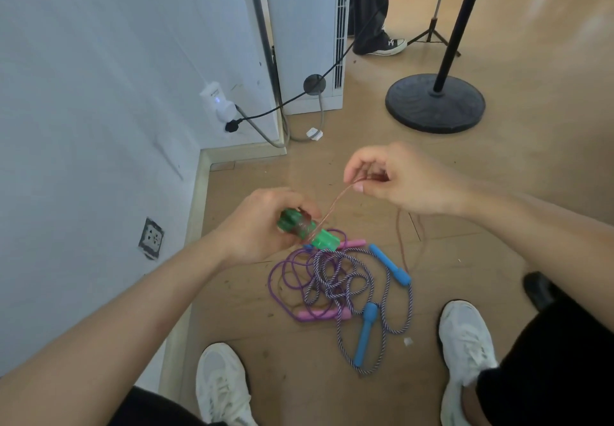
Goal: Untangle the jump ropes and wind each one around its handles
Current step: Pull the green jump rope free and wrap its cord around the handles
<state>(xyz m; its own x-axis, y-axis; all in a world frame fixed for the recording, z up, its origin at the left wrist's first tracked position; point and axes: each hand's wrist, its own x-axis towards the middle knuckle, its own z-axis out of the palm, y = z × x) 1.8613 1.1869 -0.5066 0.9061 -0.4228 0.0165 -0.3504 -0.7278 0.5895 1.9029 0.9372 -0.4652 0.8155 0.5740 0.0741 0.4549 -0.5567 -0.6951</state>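
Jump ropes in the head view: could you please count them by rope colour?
Thin reddish rope, partly wound on the green handles: 1
Purple rope: 1
Blue-and-white striped rope: 1
Total: 3

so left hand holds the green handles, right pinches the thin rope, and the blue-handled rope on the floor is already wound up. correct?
Not quite. The head view shows the blue-handled rope lying loose on the floor, tangled with the pink-handled rope, not wound. The rest holds: left hand grips the green handles, right hand pinches the thin rope.
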